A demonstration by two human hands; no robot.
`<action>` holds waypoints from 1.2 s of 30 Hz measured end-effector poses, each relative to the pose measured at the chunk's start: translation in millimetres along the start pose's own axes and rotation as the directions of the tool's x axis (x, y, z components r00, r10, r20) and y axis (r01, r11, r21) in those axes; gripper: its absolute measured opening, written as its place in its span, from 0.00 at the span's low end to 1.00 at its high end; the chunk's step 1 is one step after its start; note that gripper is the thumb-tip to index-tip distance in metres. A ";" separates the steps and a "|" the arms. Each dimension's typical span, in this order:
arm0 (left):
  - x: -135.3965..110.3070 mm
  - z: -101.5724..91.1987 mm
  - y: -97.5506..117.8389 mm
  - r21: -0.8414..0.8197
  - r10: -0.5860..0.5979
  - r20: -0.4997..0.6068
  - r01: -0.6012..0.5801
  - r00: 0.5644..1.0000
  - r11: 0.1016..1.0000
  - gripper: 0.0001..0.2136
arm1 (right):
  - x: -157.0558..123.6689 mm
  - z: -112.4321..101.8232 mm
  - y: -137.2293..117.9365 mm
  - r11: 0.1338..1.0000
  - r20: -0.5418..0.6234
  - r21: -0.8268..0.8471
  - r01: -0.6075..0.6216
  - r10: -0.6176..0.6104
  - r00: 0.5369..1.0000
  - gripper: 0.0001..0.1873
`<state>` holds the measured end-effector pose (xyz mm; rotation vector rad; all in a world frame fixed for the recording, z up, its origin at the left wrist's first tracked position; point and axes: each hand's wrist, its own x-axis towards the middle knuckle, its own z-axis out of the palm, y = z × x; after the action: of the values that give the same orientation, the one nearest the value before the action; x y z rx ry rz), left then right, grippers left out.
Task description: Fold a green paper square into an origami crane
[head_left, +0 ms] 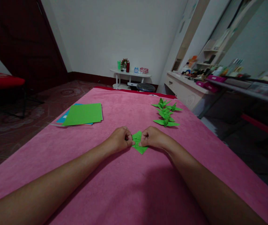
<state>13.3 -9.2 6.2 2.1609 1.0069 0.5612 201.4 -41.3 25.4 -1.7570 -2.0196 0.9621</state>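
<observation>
A small piece of folded green paper (141,150) lies on the pink cloth, in the middle of the view, with one corner pointing toward me. My left hand (121,139) pinches its left edge between thumb and curled fingers. On the opposite side my right hand (153,137) grips the paper the same way, thumb low and fingers bent over it. Creases show between the two hands; the parts under the fingers are hidden. Beyond my right hand sit several finished-looking green origami shapes (166,122) with pointed leaves, grouped together.
A stack of square paper sheets (84,114), green on top with blue and orange below, lies at the left. The pink cloth (124,106) covers the whole surface. Farther off stand a small white table (134,73), a red seat (2,80) and a cluttered dresser (187,86).
</observation>
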 end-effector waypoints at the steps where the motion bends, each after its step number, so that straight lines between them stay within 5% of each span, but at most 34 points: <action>1: 0.0 0.5 0.0 0.004 -0.005 -0.007 0.005 1.000 1.000 0.06 | 0.3 0.2 0.8 1.000 -0.002 0.004 0.005 -0.005 1.000 0.07; 14: 0.8 0.1 -13.0 -0.118 0.099 0.022 -0.096 0.995 0.988 0.06 | -1.6 0.0 -2.6 0.999 -0.002 0.044 0.013 -0.013 1.000 0.07; 24: -16.0 -1.8 -8.1 -0.199 0.186 -0.058 -0.194 0.981 0.961 0.02 | -7.2 0.5 2.3 0.929 0.043 0.369 0.009 -0.027 0.999 0.08; 36: -18.4 -3.8 -6.7 -0.205 0.192 -0.022 -0.192 0.981 0.960 0.03 | -13.2 0.5 -1.9 0.915 0.065 0.404 0.002 -0.031 0.997 0.05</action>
<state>-3.5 -19.0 2.1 2.0826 0.7088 0.7258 202.4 -54.1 28.9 -1.4957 -1.7105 1.3410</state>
